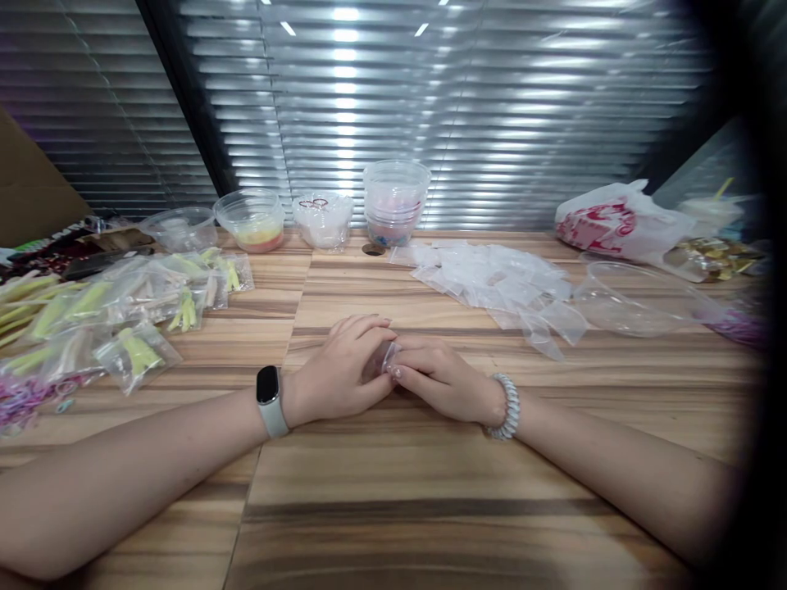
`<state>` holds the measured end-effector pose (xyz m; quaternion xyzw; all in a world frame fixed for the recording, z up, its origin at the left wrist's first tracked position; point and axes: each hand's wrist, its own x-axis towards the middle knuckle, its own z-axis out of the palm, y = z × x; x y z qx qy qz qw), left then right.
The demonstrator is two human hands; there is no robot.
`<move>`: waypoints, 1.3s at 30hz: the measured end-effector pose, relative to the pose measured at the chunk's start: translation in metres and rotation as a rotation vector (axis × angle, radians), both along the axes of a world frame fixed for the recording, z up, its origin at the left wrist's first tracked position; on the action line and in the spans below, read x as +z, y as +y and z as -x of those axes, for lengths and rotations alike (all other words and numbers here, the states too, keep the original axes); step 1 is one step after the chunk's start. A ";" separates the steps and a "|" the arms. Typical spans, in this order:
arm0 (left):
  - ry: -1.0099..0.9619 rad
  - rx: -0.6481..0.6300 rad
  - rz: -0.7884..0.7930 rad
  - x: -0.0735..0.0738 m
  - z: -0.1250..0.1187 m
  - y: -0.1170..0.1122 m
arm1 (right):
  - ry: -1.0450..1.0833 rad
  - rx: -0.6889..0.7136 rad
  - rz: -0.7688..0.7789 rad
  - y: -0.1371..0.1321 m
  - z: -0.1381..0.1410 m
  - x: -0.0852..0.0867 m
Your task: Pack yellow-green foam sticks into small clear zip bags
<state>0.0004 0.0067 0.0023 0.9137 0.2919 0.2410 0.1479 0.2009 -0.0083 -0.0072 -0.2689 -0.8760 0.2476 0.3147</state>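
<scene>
My left hand (344,369) and my right hand (439,378) meet at the middle of the wooden table (430,492). Between their fingertips they pinch a small clear plastic bag (388,357), most of it hidden by the fingers. A watch with a white strap (269,399) sits on my left wrist. On my right wrist is a clear coiled band (507,406). Both hands rest low on the tabletop, fingers curled in on the bag.
Filled small bags with yellow-green pieces (123,315) lie at the left. A heap of empty clear bags (498,283) lies at centre right. Round plastic tubs (395,201) stand along the back. A red-and-white carrier bag (608,221) and a clear bowl (639,299) sit at the right.
</scene>
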 end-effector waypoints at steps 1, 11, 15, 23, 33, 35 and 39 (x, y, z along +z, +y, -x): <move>0.000 0.002 -0.001 0.000 0.000 0.000 | -0.004 0.000 -0.002 0.000 0.000 0.000; 0.015 0.003 -0.016 0.000 0.000 0.001 | 0.011 0.026 0.002 0.001 0.001 0.001; 0.026 0.010 -0.019 -0.001 0.000 0.001 | 0.014 0.030 0.024 0.000 0.001 0.001; 0.019 0.007 -0.018 0.000 0.001 -0.001 | 0.003 0.019 -0.010 -0.001 0.001 0.001; 0.014 -0.005 -0.024 -0.001 0.000 -0.001 | -0.008 0.025 -0.003 0.000 0.002 0.001; 0.013 -0.003 -0.024 -0.001 0.000 -0.001 | -0.016 0.023 -0.009 0.000 0.001 0.001; 0.016 -0.012 -0.031 -0.001 0.001 -0.001 | -0.012 0.026 -0.015 0.000 0.000 0.000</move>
